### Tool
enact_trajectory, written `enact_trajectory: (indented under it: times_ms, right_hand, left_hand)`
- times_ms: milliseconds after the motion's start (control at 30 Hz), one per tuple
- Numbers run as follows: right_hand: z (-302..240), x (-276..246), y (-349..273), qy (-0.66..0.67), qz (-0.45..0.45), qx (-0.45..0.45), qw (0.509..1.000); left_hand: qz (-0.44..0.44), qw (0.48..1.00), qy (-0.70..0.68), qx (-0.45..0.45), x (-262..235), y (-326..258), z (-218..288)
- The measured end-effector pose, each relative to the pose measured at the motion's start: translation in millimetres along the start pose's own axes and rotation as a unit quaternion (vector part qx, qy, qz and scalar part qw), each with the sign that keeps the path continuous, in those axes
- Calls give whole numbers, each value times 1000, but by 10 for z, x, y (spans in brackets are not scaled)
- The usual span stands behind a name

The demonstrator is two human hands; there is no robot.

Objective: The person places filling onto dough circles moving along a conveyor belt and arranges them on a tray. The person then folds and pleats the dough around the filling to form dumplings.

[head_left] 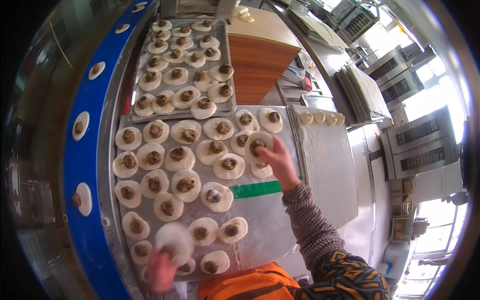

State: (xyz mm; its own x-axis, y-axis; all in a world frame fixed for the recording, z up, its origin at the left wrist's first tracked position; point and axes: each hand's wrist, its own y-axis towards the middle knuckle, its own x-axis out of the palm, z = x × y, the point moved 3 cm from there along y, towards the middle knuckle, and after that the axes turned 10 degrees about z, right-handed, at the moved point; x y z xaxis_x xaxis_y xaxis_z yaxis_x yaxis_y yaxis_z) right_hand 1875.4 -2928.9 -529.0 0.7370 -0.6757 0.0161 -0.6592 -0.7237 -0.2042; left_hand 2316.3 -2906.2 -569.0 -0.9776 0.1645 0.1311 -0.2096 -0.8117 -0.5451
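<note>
My right hand (pixel 278 161) pinches the edge of a flat white dough round (pixel 268 140) with a dark brown lump of filling, above other rounds on the metal table. At the lower left, my left hand (pixel 162 272) is smeared by motion. It grips another dough round (pixel 176 235), also blurred, with darker filling showing at its lower part. Beneath and around both hands, filled dough rounds (pixel 168 206) lie spread out in loose rows. One round (pixel 217 197) near the middle has whitish specks on its filling. My left fingers are only partly distinct.
On the left runs a blue conveyor belt (pixel 82 160) carrying several filled rounds. A metal tray (pixel 231 95) of similar rounds sits at the far end. Right of the table, a cloth-covered board (pixel 327 165) bears several dough balls (pixel 319 117). A green strip (pixel 256 189) crosses the tabletop.
</note>
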Motion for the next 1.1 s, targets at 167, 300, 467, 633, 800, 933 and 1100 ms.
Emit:
enact_trajectory:
  times_ms: [167,300,467,633,800,933,1100]
  right_hand:
    - [420,-868,641,-15,69,80,994]
    - [885,-1356,944,-438,100,-50,892]
    - [654,-1504,756,-402,183,-159,883]
    - [114,22,536,-323,9,-284,903]
    - [-184,2278,266,-266,-222,-345,872]
    - [-271,3926,0,-293,-312,-427,797]
    - [22,5336,-168,-357,-351,-541,676]
  left_hand:
    - [-334,926,-103,-141,2323,860,90]
    - [-237,900,305,203,3066,1092,-162]
    - [-81,888,245,381,2604,667,-42]
    - [212,899,233,305,665,345,635]
    - [480,740,343,324,-1214,441,1054]
    - [490,689,415,335,-1851,803,1080]
    - [447,752,379,302,-2305,747,897]
